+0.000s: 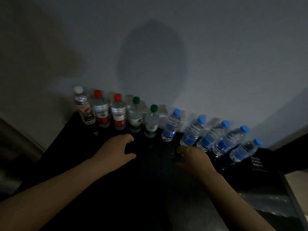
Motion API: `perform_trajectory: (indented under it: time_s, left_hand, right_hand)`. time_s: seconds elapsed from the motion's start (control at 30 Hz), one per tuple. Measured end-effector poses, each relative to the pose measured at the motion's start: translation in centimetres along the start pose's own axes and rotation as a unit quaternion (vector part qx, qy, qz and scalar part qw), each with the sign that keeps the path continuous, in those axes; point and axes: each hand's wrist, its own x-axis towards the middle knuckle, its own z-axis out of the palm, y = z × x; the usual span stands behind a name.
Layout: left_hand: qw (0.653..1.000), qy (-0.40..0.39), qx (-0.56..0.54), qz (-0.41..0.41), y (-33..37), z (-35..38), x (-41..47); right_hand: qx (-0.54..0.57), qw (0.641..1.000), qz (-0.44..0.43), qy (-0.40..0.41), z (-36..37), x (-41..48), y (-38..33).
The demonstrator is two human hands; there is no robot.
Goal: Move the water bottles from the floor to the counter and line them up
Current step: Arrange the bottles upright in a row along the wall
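Several water bottles stand upright in a row along the back of the black counter (141, 189), against the wall. From the left: a white-capped bottle (83, 107), two red-capped bottles (100, 110), two green-capped bottles (151, 122) and several blue-capped bottles (171, 126). My left hand (115, 150) hovers in front of the green-capped bottles, fingers loosely curved, holding nothing. My right hand (193, 155) is in front of the blue-capped bottles, a short way from them, fingers relaxed and empty. The scene is dim and slightly blurred.
A pale wall (166, 47) rises directly behind the bottles and carries my shadow. A small white printed panel (257, 164) shows on the counter at the right. The counter's right edge (293, 197) drops off to a lighter floor.
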Motion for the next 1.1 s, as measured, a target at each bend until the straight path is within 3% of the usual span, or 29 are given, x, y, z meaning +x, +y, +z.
perform_trajectory:
  time_s: [0.63,0.9,1.1]
  left_hand:
    - [0.981,0.066,-0.123,-0.132,-19.2,-4.5,-5.5]
    - [0.969,0.132,-0.149,-0.149,-24.4,-4.8,-1.2]
    - [0.951,0.210,-0.163,-0.157,-26.6,-4.5,5.6]
  right_hand:
    - [-0.051,0.980,-0.190,-0.015,0.2,9.3,-21.9]
    - [-0.007,0.969,-0.235,0.072,-1.7,15.7,-27.5]
    - [-0.023,0.962,-0.256,0.093,-3.2,21.2,-30.7]
